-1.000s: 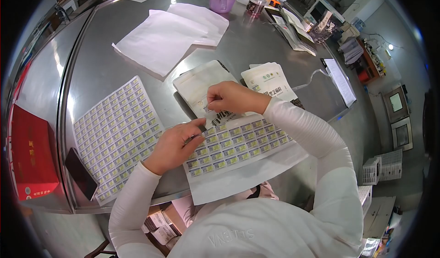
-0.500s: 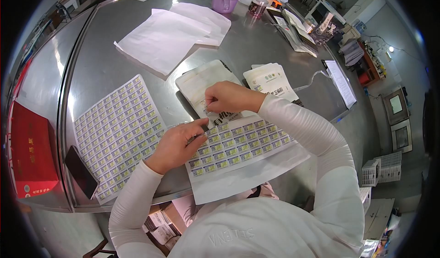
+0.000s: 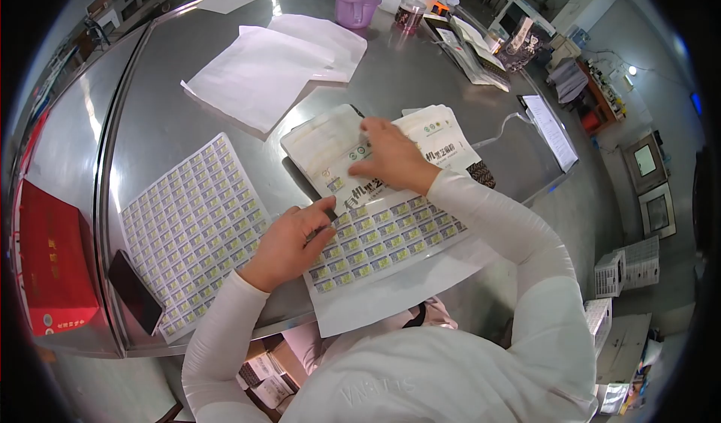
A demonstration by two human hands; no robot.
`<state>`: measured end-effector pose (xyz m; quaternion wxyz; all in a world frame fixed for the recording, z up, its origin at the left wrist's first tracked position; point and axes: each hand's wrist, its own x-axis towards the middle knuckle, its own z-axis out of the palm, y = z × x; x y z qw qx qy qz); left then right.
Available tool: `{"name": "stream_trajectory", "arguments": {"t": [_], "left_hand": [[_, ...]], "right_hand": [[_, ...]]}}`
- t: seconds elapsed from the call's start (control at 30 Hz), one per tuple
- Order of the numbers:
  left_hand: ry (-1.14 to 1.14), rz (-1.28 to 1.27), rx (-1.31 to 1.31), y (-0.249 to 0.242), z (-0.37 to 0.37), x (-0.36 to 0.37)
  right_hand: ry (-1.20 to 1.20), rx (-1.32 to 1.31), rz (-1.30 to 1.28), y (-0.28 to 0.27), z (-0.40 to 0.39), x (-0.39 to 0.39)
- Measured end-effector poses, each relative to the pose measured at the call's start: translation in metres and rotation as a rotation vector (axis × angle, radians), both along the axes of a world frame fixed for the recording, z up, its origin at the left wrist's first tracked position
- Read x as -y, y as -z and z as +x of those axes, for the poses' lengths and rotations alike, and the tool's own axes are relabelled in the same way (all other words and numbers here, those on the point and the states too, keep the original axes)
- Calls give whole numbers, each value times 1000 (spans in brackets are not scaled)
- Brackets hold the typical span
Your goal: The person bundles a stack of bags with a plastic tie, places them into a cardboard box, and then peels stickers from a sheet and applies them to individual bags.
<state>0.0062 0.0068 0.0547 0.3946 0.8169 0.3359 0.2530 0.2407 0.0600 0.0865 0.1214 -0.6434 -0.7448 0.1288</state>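
My left hand (image 3: 289, 244) is at the left end of a sticker sheet (image 3: 375, 244), its thumb and fingers round a small dark thing that I cannot make out. My right hand (image 3: 398, 156) lies over a stack of pale printed bags (image 3: 315, 149), thumb and fingers apart, with nothing visible in its grasp. A small sticker (image 3: 334, 185) shows on the top bag, left of my right thumb. Beside my right wrist is a second bag stack (image 3: 443, 131). The sticker sheet overlaps the bags' lower edge and lies over white backing paper (image 3: 398, 291).
Another sticker sheet (image 3: 199, 228) lies left, with a black phone (image 3: 135, 291) on its edge and a red folder (image 3: 56, 258) beyond. Blank white sheets (image 3: 263, 70), a purple cup (image 3: 357, 8), a jar (image 3: 410, 15) and a clipboard (image 3: 552, 132) are further back and right.
My right hand has opened from a pinch and moved slightly up and right, uncovering a sticker and more print on the bag. My left hand has barely moved.
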Motion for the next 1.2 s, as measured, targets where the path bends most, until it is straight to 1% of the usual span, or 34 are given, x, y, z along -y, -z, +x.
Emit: {"name": "stream_trajectory", "arguments": {"t": [0.03, 0.1, 0.17, 0.27, 0.37, 0.47, 0.57, 0.67, 0.7, 0.77, 0.8, 0.87, 0.9, 0.97, 1.07, 1.13, 1.17, 1.2], "left_hand": [[5, 28, -4, 1, 0, 0], [18, 82, -14, 7, 1, -3], [17, 66, -40, 8, 1, -5], [20, 34, -15, 9, 2, -5], [26, 10, 22, 8, 2, -5], [28, -20, 19, 5, 2, -6], [24, 16, 19, 5, 3, -5], [36, 139, 69, 11, 1, -6], [44, 187, 92, 13, 1, -6], [27, 38, 158, 6, 2, -2], [16, -35, 191, 3, 1, -1], [0, -88, 91, 1, -1, -4], [-5, -116, 38, 0, -1, -4], [-16, -179, 37, -2, 0, -3], [-37, -242, 56, 1, 0, -3], [-59, -281, 71, 3, 0, -3], [-69, -300, 72, 4, 1, -4], [-77, -317, 75, 4, 1, -4]], "right_hand": [[43, 15, 77, 1, 7, 0], [72, 19, -44, 0, 17, -2], [80, 31, -124, 6, 21, -4], [85, 10, -69, 4, 17, 1], [66, -42, 119, 15, 20, 7], [44, -207, 301, 23, 25, 7], [94, -660, -153, 6, 32, 4], [41, -962, -75, 15, 54, -6], [89, -968, -67, 12, 66, -10], [182, -981, -51, -1, 104, -19], [193, -921, -63, 3, 129, -29], [217, -800, -93, 24, 177, -47], [274, -565, -52, 21, 184, -48], [367, -91, 31, 19, 193, -52], [121, 247, 636, 38, 168, -54], [-117, -141, 221, -3, 97, -17], [-173, -245, -13, -12, 66, 2], [-277, -240, -97, -21, 40, 26]]}}
